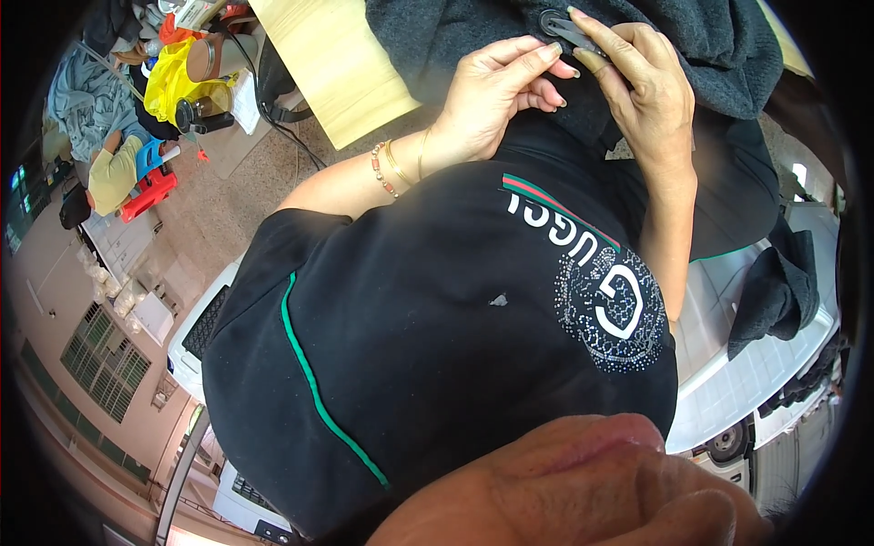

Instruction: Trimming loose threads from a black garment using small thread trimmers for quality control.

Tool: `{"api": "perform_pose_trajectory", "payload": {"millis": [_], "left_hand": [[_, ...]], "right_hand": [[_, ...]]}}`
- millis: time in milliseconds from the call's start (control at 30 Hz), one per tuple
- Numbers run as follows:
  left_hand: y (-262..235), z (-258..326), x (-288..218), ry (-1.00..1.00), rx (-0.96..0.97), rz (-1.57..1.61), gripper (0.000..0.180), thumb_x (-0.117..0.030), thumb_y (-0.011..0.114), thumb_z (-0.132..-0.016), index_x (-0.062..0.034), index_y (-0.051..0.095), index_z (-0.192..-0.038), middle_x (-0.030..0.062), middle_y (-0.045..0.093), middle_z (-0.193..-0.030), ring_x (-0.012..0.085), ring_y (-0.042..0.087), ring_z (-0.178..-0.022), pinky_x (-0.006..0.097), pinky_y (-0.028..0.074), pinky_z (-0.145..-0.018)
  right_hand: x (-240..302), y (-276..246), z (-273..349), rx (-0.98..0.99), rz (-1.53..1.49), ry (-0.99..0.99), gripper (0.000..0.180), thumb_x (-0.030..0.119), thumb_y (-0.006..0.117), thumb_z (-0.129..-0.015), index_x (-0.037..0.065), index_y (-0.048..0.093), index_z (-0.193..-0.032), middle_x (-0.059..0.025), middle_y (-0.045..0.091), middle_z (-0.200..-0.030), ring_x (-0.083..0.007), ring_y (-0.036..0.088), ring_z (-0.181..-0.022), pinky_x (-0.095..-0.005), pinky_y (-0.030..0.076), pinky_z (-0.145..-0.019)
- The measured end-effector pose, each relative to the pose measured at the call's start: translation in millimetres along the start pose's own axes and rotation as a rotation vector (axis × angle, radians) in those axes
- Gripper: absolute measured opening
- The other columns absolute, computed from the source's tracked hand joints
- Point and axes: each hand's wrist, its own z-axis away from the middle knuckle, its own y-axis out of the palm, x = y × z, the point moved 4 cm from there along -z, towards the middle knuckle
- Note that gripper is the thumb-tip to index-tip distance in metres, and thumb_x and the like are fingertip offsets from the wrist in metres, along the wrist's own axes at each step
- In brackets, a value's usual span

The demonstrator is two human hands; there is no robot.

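Observation:
My right hand (645, 86) is closed around small dark thread snips (575, 35), whose round end shows near the top edge. Close beside it on the left, my left hand (499, 96) has its thumb and index finger pressed together, with the other fingers curled. Whatever those fingertips hold is too small to make out. A dark grey woolly garment (719, 55) lies beneath and beyond both hands, over my lap. Its far part runs out of view at the top.
A pale yellow board (341, 73) stands at the left of the garment. Farther left are a yellow plastic bag (171, 77), a tumbler (208, 59), a glass jar (205, 114) and black cables (266, 100). A person in a yellow shirt (114, 173) is near a red stool (148, 196). Dark cloth (778, 287) hangs at right.

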Motion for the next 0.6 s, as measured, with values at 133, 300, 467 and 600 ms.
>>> {"api": "perform_pose_trajectory", "payload": {"millis": [133, 300, 467, 600], "left_hand": [[1.6, 0.7, -1.1, 0.01, -0.037, 0.035, 0.02, -0.02, 0.06, -0.099, -0.0035, 0.067, -0.107, 0.0069, 0.071, -0.097, 0.0107, 0.067, -0.073, 0.023, 0.055, -0.069], [13.4, -0.6, -4.8, 0.009, 0.026, -0.085, 0.027, -0.021, 0.059, -0.099, -0.0043, 0.063, -0.119, 0.0114, 0.067, -0.116, 0.014, 0.067, -0.084, 0.026, 0.053, -0.077], [34.0, -7.4, -3.9, 0.028, 0.093, -0.187, 0.034, -0.023, 0.06, -0.098, -0.0049, 0.058, -0.127, 0.0088, 0.065, -0.119, 0.0166, 0.068, -0.092, 0.028, 0.051, -0.08], [39.3, -25.2, 3.4, 0.043, 0.102, -0.115, 0.033, -0.023, 0.066, -0.094, 0.0032, 0.062, -0.114, 0.0105, 0.069, -0.097, 0.0182, 0.07, -0.085, 0.026, 0.053, -0.076]], "right_hand": [[-5.4, 1.5, 1.1, -0.012, -0.05, -0.008, 0.032, 0.007, 0.073, -0.078, 0.007, 0.071, -0.111, -0.0086, 0.054, -0.076, -0.024, 0.055, -0.07, -0.0333, 0.045, -0.063], [-21.9, -17.8, 14.3, -0.15, -0.359, 0.174, 0.031, -0.004, 0.07, -0.082, 0.001, 0.07, -0.112, -0.0053, 0.059, -0.082, -0.0149, 0.056, -0.074, -0.0246, 0.044, -0.066], [-59.8, -37.3, 43.4, -0.307, -0.51, 0.339, 0.033, -0.004, 0.068, -0.084, -0.005, 0.066, -0.117, -0.0018, 0.056, -0.087, -0.0103, 0.052, -0.081, -0.0212, 0.04, -0.074], [-70.2, -51.6, 67.9, -0.409, -0.495, 0.368, 0.034, 0.003, 0.065, -0.091, -0.005, 0.062, -0.124, 0.0018, 0.056, -0.093, -0.0076, 0.051, -0.084, -0.0201, 0.04, -0.078]]}}
